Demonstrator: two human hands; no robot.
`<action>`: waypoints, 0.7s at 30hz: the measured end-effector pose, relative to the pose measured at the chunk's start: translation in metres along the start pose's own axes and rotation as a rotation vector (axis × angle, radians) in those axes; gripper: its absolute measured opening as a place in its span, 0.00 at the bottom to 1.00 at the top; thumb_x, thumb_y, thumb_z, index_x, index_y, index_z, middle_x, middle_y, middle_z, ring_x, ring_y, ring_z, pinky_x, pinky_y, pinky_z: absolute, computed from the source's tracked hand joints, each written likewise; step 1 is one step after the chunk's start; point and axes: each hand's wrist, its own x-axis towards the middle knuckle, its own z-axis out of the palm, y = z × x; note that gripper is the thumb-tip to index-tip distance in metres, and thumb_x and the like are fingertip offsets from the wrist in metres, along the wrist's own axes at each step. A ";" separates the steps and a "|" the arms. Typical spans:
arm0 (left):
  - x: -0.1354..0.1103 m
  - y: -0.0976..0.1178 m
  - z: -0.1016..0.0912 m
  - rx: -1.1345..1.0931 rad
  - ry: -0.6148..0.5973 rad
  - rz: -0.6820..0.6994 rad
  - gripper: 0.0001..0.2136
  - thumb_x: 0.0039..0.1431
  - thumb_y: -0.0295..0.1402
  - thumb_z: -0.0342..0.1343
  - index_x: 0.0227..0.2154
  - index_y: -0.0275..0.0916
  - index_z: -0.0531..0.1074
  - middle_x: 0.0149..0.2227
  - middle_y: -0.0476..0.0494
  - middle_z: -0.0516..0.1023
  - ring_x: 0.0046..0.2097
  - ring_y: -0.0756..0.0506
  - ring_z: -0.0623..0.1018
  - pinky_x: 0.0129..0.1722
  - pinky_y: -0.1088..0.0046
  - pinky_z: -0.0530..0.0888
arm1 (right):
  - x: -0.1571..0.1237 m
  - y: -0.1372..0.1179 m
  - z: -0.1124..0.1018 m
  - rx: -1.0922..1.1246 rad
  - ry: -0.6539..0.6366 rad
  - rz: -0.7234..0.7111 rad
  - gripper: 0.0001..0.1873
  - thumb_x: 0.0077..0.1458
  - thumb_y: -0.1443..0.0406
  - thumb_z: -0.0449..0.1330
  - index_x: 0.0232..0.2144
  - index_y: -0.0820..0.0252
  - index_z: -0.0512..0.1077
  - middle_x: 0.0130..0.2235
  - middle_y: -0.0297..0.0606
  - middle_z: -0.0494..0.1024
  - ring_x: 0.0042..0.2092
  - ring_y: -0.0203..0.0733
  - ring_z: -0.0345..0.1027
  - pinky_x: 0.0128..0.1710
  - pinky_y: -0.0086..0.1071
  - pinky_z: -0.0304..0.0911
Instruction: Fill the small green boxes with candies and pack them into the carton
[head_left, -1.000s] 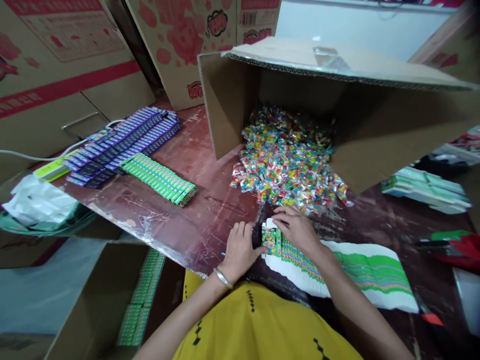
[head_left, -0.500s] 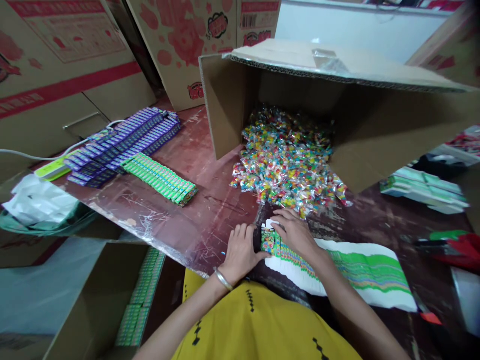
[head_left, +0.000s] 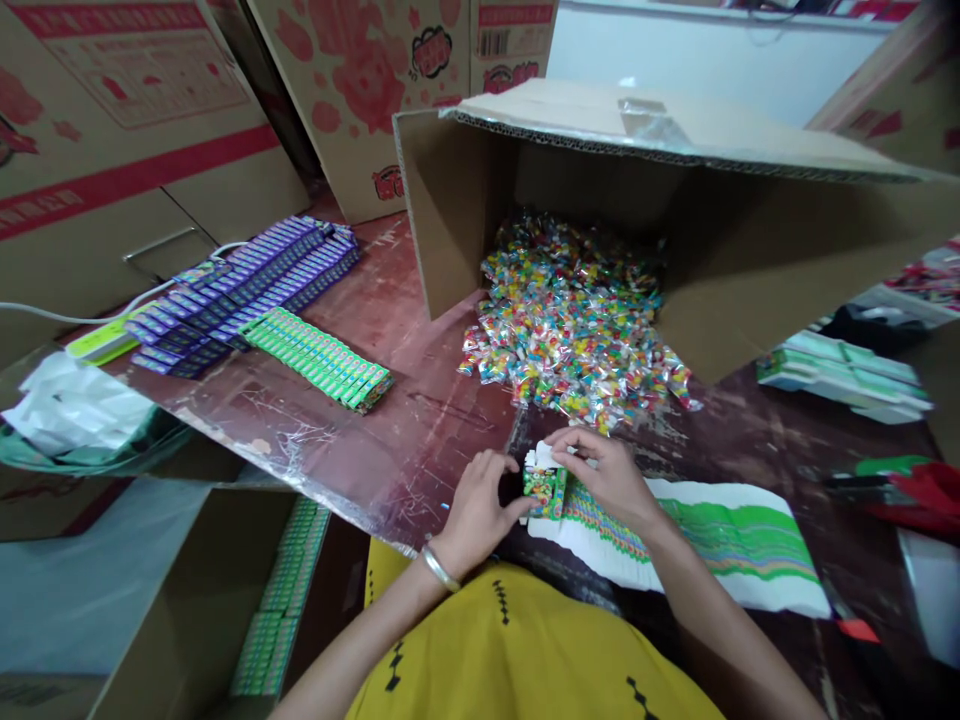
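Observation:
A small green printed carton stands opened out at the near end of a long overlapping row of flat green-and-white cartons. My left hand, with a bangle at the wrist, curls round the carton's left side, its thumb against the lower edge. From above right, my right hand pinches the carton's white top flap between thumb and fingers. Just beyond the hands lies a heap of clear candy packets with multicoloured sweets, spilling from a cardboard box on its side.
On the left of the table lie a row of filled green cartons and stacked purple cartons. Below the table edge, an open box holds green cartons. More flat cartons sit at the right.
The end carton has been raised and squared open from the row. My right fingers have shifted slightly right with its flap, and my left thumb has moved in against it.

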 end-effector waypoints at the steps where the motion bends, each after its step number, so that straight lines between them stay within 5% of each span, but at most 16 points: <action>1: 0.001 0.004 -0.006 -0.150 -0.049 -0.027 0.14 0.54 0.43 0.60 0.37 0.39 0.69 0.38 0.44 0.73 0.41 0.43 0.72 0.43 0.66 0.69 | -0.001 -0.003 -0.002 0.058 -0.015 0.018 0.05 0.58 0.63 0.57 0.32 0.57 0.72 0.43 0.40 0.77 0.45 0.45 0.71 0.42 0.38 0.67; 6: 0.011 0.016 -0.024 -0.588 -0.280 -0.139 0.14 0.56 0.43 0.59 0.35 0.35 0.72 0.32 0.46 0.74 0.35 0.48 0.73 0.37 0.73 0.69 | 0.001 -0.011 -0.006 0.174 0.013 -0.019 0.05 0.56 0.63 0.60 0.29 0.57 0.73 0.49 0.42 0.74 0.52 0.47 0.67 0.51 0.41 0.62; 11: 0.013 0.012 -0.019 -0.603 -0.285 -0.078 0.17 0.61 0.45 0.51 0.42 0.38 0.76 0.49 0.39 0.75 0.52 0.41 0.71 0.55 0.65 0.64 | 0.003 -0.010 -0.004 0.280 0.011 0.003 0.06 0.56 0.62 0.60 0.30 0.57 0.73 0.51 0.42 0.72 0.54 0.48 0.65 0.53 0.42 0.61; 15: 0.009 0.007 -0.010 -0.769 -0.327 -0.181 0.23 0.61 0.47 0.51 0.56 0.42 0.68 0.56 0.41 0.71 0.57 0.41 0.69 0.59 0.63 0.62 | 0.000 -0.007 -0.003 0.330 -0.046 0.031 0.07 0.56 0.61 0.60 0.29 0.58 0.72 0.51 0.43 0.72 0.55 0.48 0.64 0.52 0.42 0.62; 21: 0.008 0.004 0.001 -0.927 -0.366 -0.232 0.24 0.60 0.50 0.51 0.50 0.37 0.72 0.46 0.41 0.77 0.47 0.42 0.75 0.53 0.63 0.68 | -0.002 -0.004 -0.002 0.395 -0.055 0.032 0.09 0.56 0.59 0.60 0.31 0.58 0.72 0.51 0.44 0.73 0.52 0.47 0.67 0.51 0.41 0.63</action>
